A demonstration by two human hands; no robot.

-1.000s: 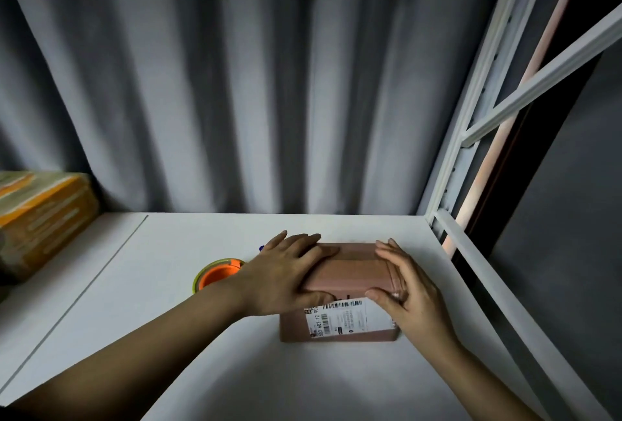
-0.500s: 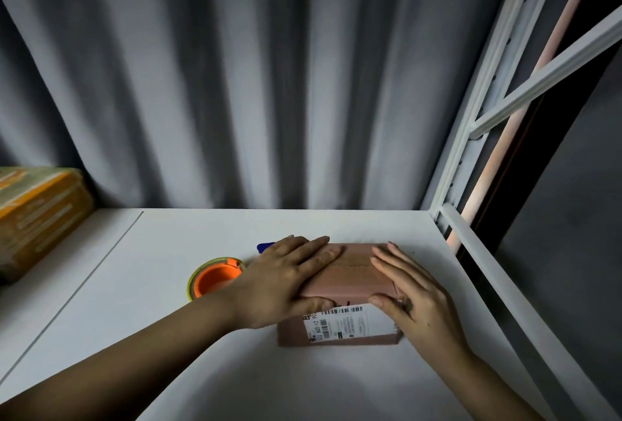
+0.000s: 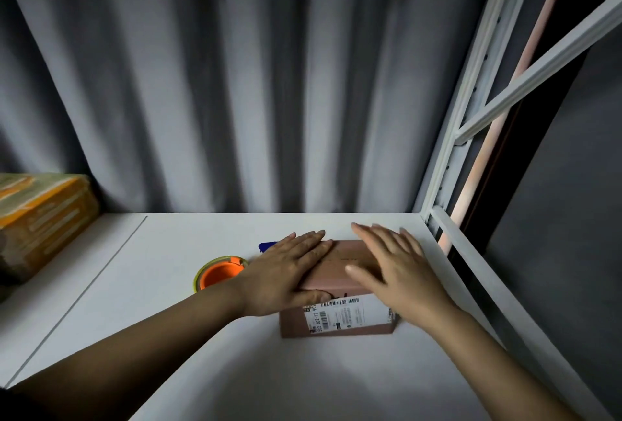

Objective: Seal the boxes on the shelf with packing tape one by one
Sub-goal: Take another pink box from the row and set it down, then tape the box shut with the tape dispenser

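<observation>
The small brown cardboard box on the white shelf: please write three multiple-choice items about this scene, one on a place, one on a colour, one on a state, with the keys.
1. Where does the roll of packing tape lie relative to the small brown cardboard box?
A. On top of it
B. On the white shelf, to its left
C. To its right

2. What colour is the core of the roll?
A. Orange
B. Green
C. Black

3. How does the left hand lie?
A. Clenched, away from the box
B. Gripping the roll
C. Flat on the box top, fingers straight

Key: 1 B, the roll sits beside the left wrist. 2 A, the inside is bright orange. 3 C, the palm covers the top's left part; the right hand is open too.
</observation>
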